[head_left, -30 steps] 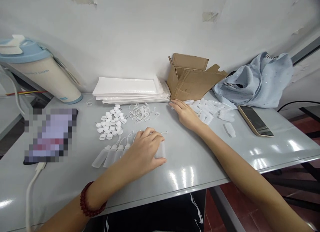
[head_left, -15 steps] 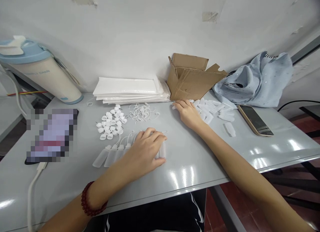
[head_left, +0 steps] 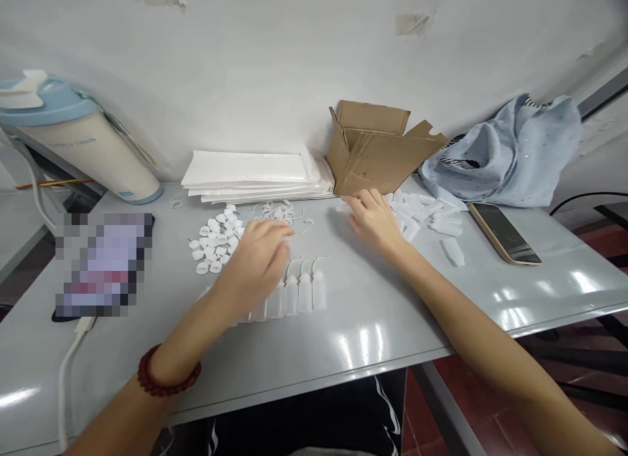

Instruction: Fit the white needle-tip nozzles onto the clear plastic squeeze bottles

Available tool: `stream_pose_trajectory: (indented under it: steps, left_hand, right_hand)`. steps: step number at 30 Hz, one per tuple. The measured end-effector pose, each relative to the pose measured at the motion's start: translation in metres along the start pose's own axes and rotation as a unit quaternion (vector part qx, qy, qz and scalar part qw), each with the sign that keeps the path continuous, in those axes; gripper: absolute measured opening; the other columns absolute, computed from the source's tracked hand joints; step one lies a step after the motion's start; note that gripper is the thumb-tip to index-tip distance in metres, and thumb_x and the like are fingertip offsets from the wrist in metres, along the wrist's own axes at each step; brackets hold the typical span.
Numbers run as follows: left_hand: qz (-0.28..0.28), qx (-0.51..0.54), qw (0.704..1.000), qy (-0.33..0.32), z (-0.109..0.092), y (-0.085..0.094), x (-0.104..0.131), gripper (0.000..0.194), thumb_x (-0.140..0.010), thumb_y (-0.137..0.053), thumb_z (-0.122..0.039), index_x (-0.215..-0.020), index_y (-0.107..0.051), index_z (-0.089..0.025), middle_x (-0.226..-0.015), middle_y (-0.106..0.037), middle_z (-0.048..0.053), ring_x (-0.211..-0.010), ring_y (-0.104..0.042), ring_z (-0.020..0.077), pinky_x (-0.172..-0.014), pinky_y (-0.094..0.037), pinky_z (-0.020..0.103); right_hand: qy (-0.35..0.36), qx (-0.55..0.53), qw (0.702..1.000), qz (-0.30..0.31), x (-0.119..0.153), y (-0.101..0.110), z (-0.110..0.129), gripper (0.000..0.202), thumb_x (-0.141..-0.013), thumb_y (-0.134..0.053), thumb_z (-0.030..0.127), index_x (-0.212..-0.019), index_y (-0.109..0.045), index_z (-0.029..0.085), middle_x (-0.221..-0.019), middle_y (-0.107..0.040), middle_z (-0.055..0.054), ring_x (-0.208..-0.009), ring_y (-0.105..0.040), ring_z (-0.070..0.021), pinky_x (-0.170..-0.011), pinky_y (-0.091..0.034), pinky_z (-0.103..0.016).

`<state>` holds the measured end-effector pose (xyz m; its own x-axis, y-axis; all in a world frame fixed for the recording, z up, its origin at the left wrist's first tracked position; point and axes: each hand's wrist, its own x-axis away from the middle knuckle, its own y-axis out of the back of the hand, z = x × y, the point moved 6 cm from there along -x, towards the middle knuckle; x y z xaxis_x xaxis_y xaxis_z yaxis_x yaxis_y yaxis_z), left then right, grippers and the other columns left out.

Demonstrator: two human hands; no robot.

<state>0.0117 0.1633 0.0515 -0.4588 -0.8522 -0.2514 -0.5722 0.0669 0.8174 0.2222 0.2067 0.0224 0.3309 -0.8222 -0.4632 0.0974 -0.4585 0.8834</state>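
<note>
Slightly blurred, my left hand (head_left: 262,253) hovers above a row of small translucent squeeze bottles (head_left: 305,292), fingers stretched toward a pile of thin white loop straps (head_left: 279,212). Nothing shows in it. Curved straps stick up from the necks of the bottles at the right of the row; the hand and forearm cover much of the row's left part. White caps (head_left: 210,240), some with dark needle tips, lie left of that hand. My right hand (head_left: 375,220) rests at a heap of loose translucent bottles (head_left: 417,210), its fingers closed on a blurred bottle (head_left: 342,208).
White padded envelopes (head_left: 250,171) are stacked by the wall beside an open cardboard box (head_left: 377,152). A bottle flask (head_left: 93,142) and a pixelated phone (head_left: 105,263) on a cable stand left. Right are another phone (head_left: 507,233) and a blue cloth bag (head_left: 510,155).
My left hand has lifted off the right end of the bottle row and moved up and left toward the straps, uncovering several bottles. My right hand has shifted only slightly.
</note>
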Motion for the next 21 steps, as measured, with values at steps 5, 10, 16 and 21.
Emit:
stream_pose_trajectory:
  steps: [5, 10, 16, 21]
  left_hand:
    - [0.013, -0.076, 0.996, 0.041, 0.03, 0.003, -0.007, 0.04, -0.085, -0.032, -0.013, -0.103, -0.068, -0.01, -0.114, -0.067, 0.012, -0.115, -0.052, 0.029, -0.098, -0.045, 0.05]
    - [0.039, -0.089, 0.995, 0.038, 0.037, -0.007, -0.007, 0.042, -0.085, -0.032, -0.013, -0.104, -0.069, -0.007, -0.117, -0.066, 0.013, -0.118, -0.049, 0.0302, -0.101, -0.043, 0.049]
    - [0.013, -0.06, 0.997, 0.054, 0.035, 0.0, -0.009, 0.044, -0.086, -0.031, -0.013, -0.109, -0.068, -0.008, -0.115, -0.065, 0.013, -0.114, -0.052, 0.0291, -0.099, -0.044, 0.047]
    - [-0.098, 0.103, 0.983, 0.119, 0.03, 0.021, -0.006, 0.029, -0.087, -0.047, -0.025, -0.103, -0.071, -0.021, -0.115, -0.067, 0.005, -0.097, -0.063, 0.0233, -0.078, -0.054, 0.036]
  right_hand:
    - [0.018, -0.161, 0.983, -0.087, 0.004, 0.026, 0.016, 0.028, -0.081, -0.05, 0.008, -0.106, -0.059, 0.016, -0.098, -0.058, -0.011, -0.087, -0.054, -0.0234, -0.074, -0.046, -0.036]
    - [0.021, -0.233, 0.964, -0.129, 0.005, 0.044, 0.027, 0.02, -0.081, -0.053, 0.009, -0.098, -0.057, 0.018, -0.094, -0.058, -0.008, -0.082, -0.058, -0.0197, -0.071, -0.048, -0.034]
    - [0.044, -0.262, 0.952, -0.151, 0.009, 0.055, 0.037, 0.02, -0.082, -0.052, 0.008, -0.098, -0.057, 0.019, -0.095, -0.058, -0.008, -0.088, -0.059, -0.021, -0.074, -0.05, -0.036]
    - [0.061, -0.274, 0.948, -0.149, 0.01, 0.059, 0.044, 0.025, -0.089, -0.049, 0.009, -0.107, -0.059, 0.022, -0.096, -0.055, -0.008, -0.088, -0.058, -0.0195, -0.07, -0.049, -0.034]
